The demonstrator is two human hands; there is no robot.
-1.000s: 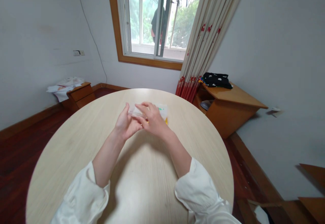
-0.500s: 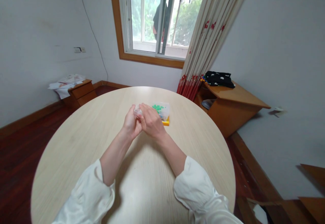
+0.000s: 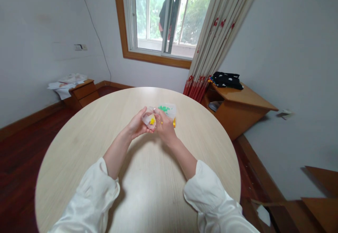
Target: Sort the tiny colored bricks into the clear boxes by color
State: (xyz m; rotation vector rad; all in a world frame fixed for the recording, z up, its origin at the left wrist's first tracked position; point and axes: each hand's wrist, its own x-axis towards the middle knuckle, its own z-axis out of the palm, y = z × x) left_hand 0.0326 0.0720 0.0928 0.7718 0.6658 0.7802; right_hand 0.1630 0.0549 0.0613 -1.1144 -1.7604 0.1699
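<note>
Table, round with a pale wood-grain top [image 3: 148,187], takes up most of the lower view. Long cream curtain with red flowers [image 3: 211,42] beside the sliding window [image 3: 145,21]; dark-clothed person [image 3: 163,16] outside. Brown wooden cabinet [image 3: 245,100] at right, folded black cloth with white spots [image 3: 227,80] on top. Smaller brown drawer unit [image 3: 86,93] at left, white papers [image 3: 62,85] over it.

Both bare hands meet over the far half of the table. Left hand [image 3: 136,123]: fingers curled around the left side of a small clear plastic container [image 3: 146,118], cupping it. Right hand [image 3: 167,127]: narrow grip, fingers and thumb on its right side. Lid or opening too small to make out.

Flat clear plastic box [image 3: 172,110] just beyond the right hand, partly hidden; bright yellow base [image 3: 174,122] shows at its near right edge.

Smallest: green pieces [image 3: 164,109] at the box, yellow pieces [image 3: 152,121] in the held container.

Progress, judged: green and yellow pieces sit apart, in separate clear holders. Handling of the container looks unfinished, both hands being on it; how much is left, cannot tell.
</note>
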